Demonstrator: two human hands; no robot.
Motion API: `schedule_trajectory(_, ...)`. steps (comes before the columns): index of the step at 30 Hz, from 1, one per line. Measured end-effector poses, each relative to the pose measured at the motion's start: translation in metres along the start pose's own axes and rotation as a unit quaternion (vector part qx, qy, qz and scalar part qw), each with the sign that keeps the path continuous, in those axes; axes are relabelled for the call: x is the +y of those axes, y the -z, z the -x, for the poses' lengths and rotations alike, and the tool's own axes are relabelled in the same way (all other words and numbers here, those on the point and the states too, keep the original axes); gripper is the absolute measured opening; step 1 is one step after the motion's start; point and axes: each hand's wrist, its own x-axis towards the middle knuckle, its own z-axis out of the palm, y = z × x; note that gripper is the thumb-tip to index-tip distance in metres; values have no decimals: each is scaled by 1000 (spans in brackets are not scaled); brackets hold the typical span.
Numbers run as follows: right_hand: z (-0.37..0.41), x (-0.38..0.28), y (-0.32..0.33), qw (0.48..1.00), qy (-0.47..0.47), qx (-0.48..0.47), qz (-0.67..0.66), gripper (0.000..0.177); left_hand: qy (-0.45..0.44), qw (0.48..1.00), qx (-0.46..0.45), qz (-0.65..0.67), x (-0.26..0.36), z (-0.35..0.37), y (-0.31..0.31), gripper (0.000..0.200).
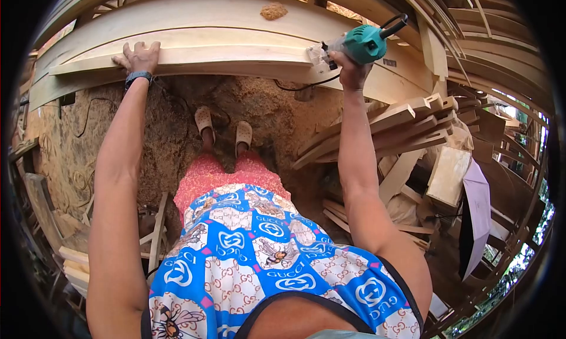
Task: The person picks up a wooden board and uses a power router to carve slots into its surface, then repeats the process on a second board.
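Note:
My right hand [354, 73] is wrapped round the lower body of a teal trim router [364, 44]. The router's clear base [321, 56] sits at the right end of a long, pale wooden board [230, 54]; its bit is hidden. Toward the board's left end, my left hand [140, 59] grips it from above, with the fingers over its far edge. This board lies along the near side of a wide plank workbench [194, 17]. A black cord [396, 27] comes out of the router's top.
Wood shavings [273, 11] lie in a small heap on the bench. Cut wooden pieces [389, 123] are stacked below on the right, near a purple umbrella [476, 203]. Sawdust covers the floor [277, 112] around my feet. Long boards [501, 50] are piled at the far right.

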Motion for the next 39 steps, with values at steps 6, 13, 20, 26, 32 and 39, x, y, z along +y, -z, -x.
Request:
schedule_trajectory(6, 16, -8, -1, 1000, 14, 27, -2, 43, 8, 1000, 10, 24, 13, 14, 7, 71)
schedule_trajectory(13, 25, -20, -10, 997, 10, 81, 15, 44, 10, 998, 31, 48, 24, 31, 16, 70)
schedule_trajectory(20, 7, -8, -4, 995, 30, 86, 40, 42, -7, 996, 45, 73, 31, 44, 17, 63)
schedule_trajectory(26, -18, 5, -5, 995, 13, 94, -45, 43, -13, 994, 62, 91, 36, 48, 16, 61)
schedule_trajectory(32, -19, 5, 8, 991, 27, 120, -48, 43, -30, 998, 45, 45, 42, 57, 17, 69)
schedule_trajectory(39, 23, -32, 42, 975, 18, 222, 3, 38, -389, 917, 86, -16, 37, 101, 43, 100)
